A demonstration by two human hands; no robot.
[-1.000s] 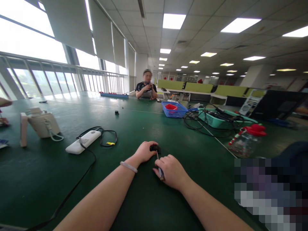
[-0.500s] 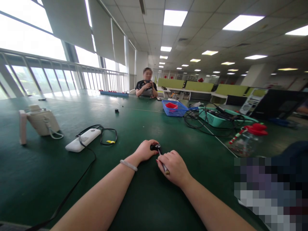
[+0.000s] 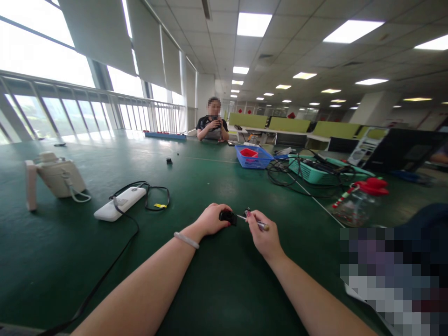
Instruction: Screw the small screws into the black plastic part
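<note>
The left hand [image 3: 212, 218] pins a small black part [image 3: 227, 216] to the green table [image 3: 70, 261], fingers curled over it w/ thumb pressed on the near side. The right hand [image 3: 264, 235] pinches a thin screwdriver [image 3: 252, 221] between thumb and fingertips.

Change vs. half a sec ago: the screwdriver no longer stands steep w/ the handle toward the wearer. It now lies nearly flat, handle to the right of the part, metal tip pointing left at the part's right edge; touching or just short, can't tell. The right hand has swung out to the right of the part and turned. The part and left hand haven't shifted. Judging by that, the tool is being re-aimed at the part's side rather than its top.

Left of the part: a white power strip [image 3: 121, 203] w/ black cord [image 3: 154, 196], well apart. Beyond the part, far: a blue basket [image 3: 254, 157], and a person [image 3: 212, 127] seated at the table's far end. Right of the part: a clear jar w/ red lid [image 3: 359, 203].
</note>
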